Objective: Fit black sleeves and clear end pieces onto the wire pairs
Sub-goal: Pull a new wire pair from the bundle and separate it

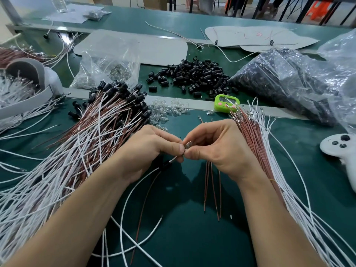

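Left of your fingers (180,148), a large heap of finished wire pairs (107,116), white and reddish-brown, fans across the green surface (192,237). Most of them are tipped with a black sleeve.

Your left hand (154,149) pinches the end of one wire pair (173,159) between thumb and forefinger. A black sleeve (166,165) already sits on that pair just below the pinch, and its two wires trail down toward you.

Between the two sets of fingertips, touching both, is a small clear end piece (187,146). Your right hand (213,145) pinches it from the other side. The fingertips hide the joint, so it cannot be told whether the wire ends have entered it.

The step in hand appears to be seating this end piece. Grip close to the wire tips so they cannot buckle, line both tips up with the piece, and push straight, not at an angle. The sleeve would then likely slide up over it.

Beyond the fingers lie loose clear pieces (169,108), and farther back a pile of loose black sleeves (194,76). A few brown wires (212,189) lie just below your right hand.

Right of the fingers stretches a bundle of unfitted wires (256,141), with a green timer (225,103) near its far end.
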Tool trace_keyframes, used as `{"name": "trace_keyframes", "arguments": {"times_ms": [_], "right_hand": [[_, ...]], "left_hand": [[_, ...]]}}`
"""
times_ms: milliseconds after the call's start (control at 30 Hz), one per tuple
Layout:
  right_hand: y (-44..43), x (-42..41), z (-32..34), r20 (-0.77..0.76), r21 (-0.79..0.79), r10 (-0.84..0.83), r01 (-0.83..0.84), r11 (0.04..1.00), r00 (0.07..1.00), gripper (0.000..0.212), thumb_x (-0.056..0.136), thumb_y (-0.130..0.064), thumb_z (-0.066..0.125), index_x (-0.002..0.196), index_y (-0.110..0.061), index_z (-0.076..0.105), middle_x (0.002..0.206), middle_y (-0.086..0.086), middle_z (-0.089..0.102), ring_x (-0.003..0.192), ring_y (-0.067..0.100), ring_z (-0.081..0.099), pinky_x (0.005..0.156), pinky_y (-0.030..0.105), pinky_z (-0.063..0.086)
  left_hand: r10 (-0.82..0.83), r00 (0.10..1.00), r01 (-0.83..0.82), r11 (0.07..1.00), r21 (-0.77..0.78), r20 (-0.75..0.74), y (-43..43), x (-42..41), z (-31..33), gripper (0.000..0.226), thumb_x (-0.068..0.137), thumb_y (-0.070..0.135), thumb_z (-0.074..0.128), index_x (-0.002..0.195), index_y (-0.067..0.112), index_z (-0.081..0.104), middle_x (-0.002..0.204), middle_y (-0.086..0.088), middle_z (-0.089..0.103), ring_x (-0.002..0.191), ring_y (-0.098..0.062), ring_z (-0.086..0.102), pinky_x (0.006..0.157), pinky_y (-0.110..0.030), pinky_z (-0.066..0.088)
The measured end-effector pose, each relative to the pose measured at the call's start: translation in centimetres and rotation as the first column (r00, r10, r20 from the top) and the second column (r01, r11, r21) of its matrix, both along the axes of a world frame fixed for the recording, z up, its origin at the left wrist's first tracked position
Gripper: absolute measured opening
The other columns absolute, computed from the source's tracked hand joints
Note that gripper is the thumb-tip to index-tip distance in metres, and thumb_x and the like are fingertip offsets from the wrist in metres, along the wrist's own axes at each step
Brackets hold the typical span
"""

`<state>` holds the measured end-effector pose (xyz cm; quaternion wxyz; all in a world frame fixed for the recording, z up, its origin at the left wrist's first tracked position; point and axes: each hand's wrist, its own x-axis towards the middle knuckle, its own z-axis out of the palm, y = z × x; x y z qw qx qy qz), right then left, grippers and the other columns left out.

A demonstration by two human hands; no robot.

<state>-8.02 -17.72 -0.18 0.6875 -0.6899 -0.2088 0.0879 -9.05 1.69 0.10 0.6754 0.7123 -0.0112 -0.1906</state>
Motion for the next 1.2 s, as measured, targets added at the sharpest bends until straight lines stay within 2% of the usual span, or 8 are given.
{"name": "trace_keyframes", "arguments": {"times_ms": [133, 200, 333, 467, 667, 767, 900, 1200], "right_hand": [[-0.2, 0.2, 0.0, 0.007, -0.051, 0.005, -0.004, 0.999, 1.000, 0.019, 0.065, 0.007, 0.086, 0.076, -0.006, 0.078, 0.074, 0.015, 0.077, 0.067, 0.025, 0.076, 0.065, 0.027, 0.059], [-0.3, 0.3, -0.1, 0.009, -0.072, 0.006, -0.005, 0.997, 1.000, 0.018, 0.066, 0.004, 0.086, 0.077, -0.007, 0.077, 0.073, 0.010, 0.077, 0.066, 0.019, 0.074, 0.065, 0.024, 0.058], [-0.3, 0.4, -0.3, 0.017, -0.076, 0.014, -0.013, 0.997, 1.000, 0.019, 0.075, 0.007, 0.080, 0.078, -0.010, 0.073, 0.070, 0.000, 0.076, 0.065, 0.006, 0.070, 0.063, 0.017, 0.053], [-0.4, 0.5, -0.3, 0.021, -0.042, -0.018, 0.019, 0.999, 1.000, 0.018, 0.078, 0.004, 0.079, 0.080, -0.012, 0.072, 0.072, 0.002, 0.077, 0.064, 0.009, 0.071, 0.060, 0.016, 0.050], [-0.7, 0.9, -0.5, 0.006, 0.039, -0.145, 0.145, 0.989, 0.989, 0.023, 0.076, 0.006, 0.080, 0.080, -0.015, 0.074, 0.068, -0.004, 0.070, 0.060, 0.007, 0.061, 0.058, 0.019, 0.049], [-0.9, 1.1, -0.5, -0.001, 0.078, -0.224, 0.224, 0.972, 0.975, 0.026, 0.079, 0.013, 0.078, 0.081, -0.012, 0.073, 0.067, -0.005, 0.069, 0.059, 0.007, 0.059, 0.057, 0.019, 0.049], [-1.1, 1.1, -0.4, -0.019, 0.106, -0.245, 0.246, 0.963, 0.969, 0.022, 0.080, 0.014, 0.077, 0.083, -0.008, 0.072, 0.066, -0.006, 0.068, 0.058, 0.007, 0.058, 0.056, 0.019, 0.049], [-1.6, 1.1, -0.2, -0.068, 0.153, -0.199, 0.208, 0.966, 0.978, 0.022, 0.080, 0.015, 0.074, 0.084, -0.006, 0.071, 0.067, -0.006, 0.068, 0.058, 0.007, 0.058, 0.056, 0.019, 0.048]], "left_hand": [[-0.015, 1.000, 0.015, 1.000, 0.022, 0.002, 0.0, 0.0, 0.2, 0.006, 0.073, 0.001, 0.078, 0.076, 0.004, 0.081, 0.067, -0.018, 0.072, 0.064, -0.018, 0.067, 0.065, -0.019, 0.052], [0.003, 1.000, -0.003, 0.999, 0.034, 0.000, 0.0, 0.0, 0.2, 0.009, 0.077, -0.002, 0.075, 0.074, 0.004, 0.081, 0.067, -0.018, 0.072, 0.063, -0.018, 0.066, 0.064, -0.020, 0.052], [0.023, 1.000, -0.023, 1.000, 0.009, 0.004, -0.2, -0.1, 0.1, 0.007, 0.079, 0.016, 0.079, 0.075, 0.011, 0.082, 0.071, -0.011, 0.074, 0.064, -0.012, 0.064, 0.064, -0.017, 0.051], [-0.001, 1.000, 0.001, 0.999, -0.033, -0.003, 0.1, 0.0, 0.1, 0.023, 0.071, 0.030, 0.083, 0.091, 0.019, 0.084, 0.087, -0.011, 0.079, 0.080, -0.015, 0.067, 0.079, -0.024, 0.055], [-0.133, 0.991, 0.132, 0.987, 0.090, 0.005, 1.6, 0.1, 0.6, 0.041, 0.077, 0.005, 0.080, 0.115, 0.019, 0.076, 0.106, -0.005, 0.079, 0.102, -0.016, 0.075, 0.090, -0.019, 0.056], [-0.065, 0.997, 0.069, 0.990, 0.120, -0.039, 1.5, 0.1, 0.6, 0.035, 0.085, -0.010, 0.073, 0.111, 0.013, 0.075, 0.097, -0.011, 0.079, 0.087, -0.018, 0.077, 0.076, -0.022, 0.060], [0.030, 0.994, -0.024, 0.998, 0.056, -0.104, 1.3, 0.3, 0.5, 0.016, 0.091, -0.005, 0.067, 0.104, 0.003, 0.069, 0.083, -0.014, 0.077, 0.063, -0.017, 0.072, 0.057, -0.023, 0.058], [-0.029, 0.999, 0.031, 0.998, 0.051, -0.036, 1.7, 0.3, 0.7, 0.006, 0.092, 0.001, 0.065, 0.097, 0.003, 0.068, 0.078, -0.016, 0.075, 0.052, -0.015, 0.060, 0.049, -0.019, 0.047]]}}
